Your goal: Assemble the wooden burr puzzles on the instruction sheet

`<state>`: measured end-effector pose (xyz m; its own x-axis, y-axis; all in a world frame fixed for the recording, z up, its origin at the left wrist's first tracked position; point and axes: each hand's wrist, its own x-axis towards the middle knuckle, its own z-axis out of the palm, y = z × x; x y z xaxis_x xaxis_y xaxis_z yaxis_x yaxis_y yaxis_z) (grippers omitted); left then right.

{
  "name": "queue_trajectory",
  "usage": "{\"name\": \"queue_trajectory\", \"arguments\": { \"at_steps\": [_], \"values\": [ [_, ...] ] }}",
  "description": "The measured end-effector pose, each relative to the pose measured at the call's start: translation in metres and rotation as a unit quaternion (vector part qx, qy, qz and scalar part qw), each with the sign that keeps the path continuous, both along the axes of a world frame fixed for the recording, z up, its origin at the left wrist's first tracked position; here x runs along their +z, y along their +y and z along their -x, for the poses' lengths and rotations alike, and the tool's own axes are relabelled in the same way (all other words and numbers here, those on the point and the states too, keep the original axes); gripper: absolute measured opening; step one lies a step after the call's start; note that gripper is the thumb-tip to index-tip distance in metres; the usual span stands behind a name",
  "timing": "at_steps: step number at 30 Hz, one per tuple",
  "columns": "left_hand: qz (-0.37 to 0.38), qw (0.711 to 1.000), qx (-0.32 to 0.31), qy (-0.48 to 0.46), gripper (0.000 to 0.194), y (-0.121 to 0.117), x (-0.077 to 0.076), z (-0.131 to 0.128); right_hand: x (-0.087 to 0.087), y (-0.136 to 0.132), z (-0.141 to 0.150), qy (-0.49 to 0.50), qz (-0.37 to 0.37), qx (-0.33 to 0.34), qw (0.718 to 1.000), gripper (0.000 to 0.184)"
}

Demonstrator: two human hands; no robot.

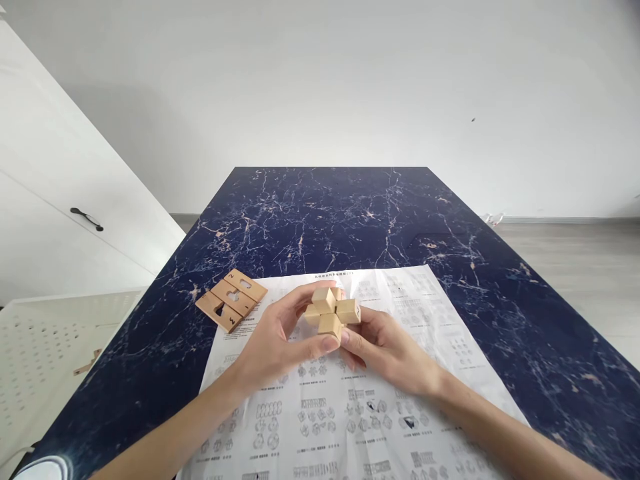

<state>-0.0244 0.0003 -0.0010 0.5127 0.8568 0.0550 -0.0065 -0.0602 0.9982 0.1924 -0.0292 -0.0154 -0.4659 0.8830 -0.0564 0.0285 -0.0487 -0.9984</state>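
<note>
A pale wooden burr puzzle (333,311), made of interlocked square bars, is held just above a printed sheet. My left hand (293,330) grips it from the left, its thumb along the near bar and its fingers round the far side. From the right, my right hand (383,343) pinches it low, with the thumb at the near bar's corner. A mark is visible on the end of the right-hand bar. Beneath both hands lies the instruction sheet (315,380), covered in small line drawings of puzzles. Some fingertips are hidden behind the wood.
Left of my hands, flat wooden pieces (231,300) numbered 1, 2 and 3, with cut-out slots, overlap the sheet's corner. The dark blue marbled table (325,213) ends near a white wall. A white perforated surface (45,347) and a cabinet handle (87,219) are at left.
</note>
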Motion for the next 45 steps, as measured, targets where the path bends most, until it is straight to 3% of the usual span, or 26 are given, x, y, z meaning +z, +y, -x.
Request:
{"name": "queue_trajectory", "arguments": {
  "at_steps": [9,18,25,36,45],
  "values": [
    [0.034,0.999,-0.018,-0.011,0.073,-0.003,-0.001,0.000,0.003,-0.005,0.000,-0.016,-0.064,0.033,0.997,0.042],
    [0.051,0.999,-0.018,0.004,0.087,-0.003,0.001,0.000,0.002,-0.007,0.002,-0.033,-0.059,0.022,0.998,0.039],
    [0.010,0.999,-0.041,0.020,0.061,-0.003,0.003,-0.001,0.000,-0.009,0.002,-0.033,-0.067,0.005,0.997,0.033],
    [-0.020,0.999,-0.015,0.036,0.060,-0.004,0.002,-0.004,0.000,-0.008,0.005,-0.086,-0.112,-0.042,0.989,0.039],
    [-0.004,0.998,-0.005,0.055,0.061,-0.004,0.007,-0.005,-0.002,-0.011,0.008,-0.069,-0.129,-0.057,0.988,0.037]
  ]
}}
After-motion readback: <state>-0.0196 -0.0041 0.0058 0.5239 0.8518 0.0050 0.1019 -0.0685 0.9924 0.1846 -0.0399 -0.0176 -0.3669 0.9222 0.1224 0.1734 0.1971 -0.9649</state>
